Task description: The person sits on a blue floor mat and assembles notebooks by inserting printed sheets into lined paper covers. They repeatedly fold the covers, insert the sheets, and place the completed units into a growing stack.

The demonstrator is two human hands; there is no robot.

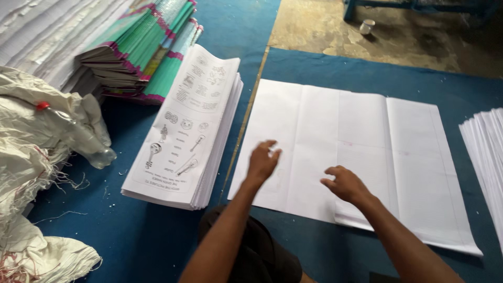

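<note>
head view, left to right: torn white sacking (31, 157) with a clear plastic bottle (78, 137) lying on it, then a stack of printed picture pages (183, 131) below green-covered booklets (146, 47). left hand (262, 161) hovers open over the big creased white sheet (414, 157) on the blue mat (131, 230) — right hand (346, 183), fingers loosely curled, presses on it. more white sheets (487, 152) lie far right.

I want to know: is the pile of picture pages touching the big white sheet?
Apart. The head view shows a strip of blue mat between the pile of picture pages and the big white sheet.
</note>
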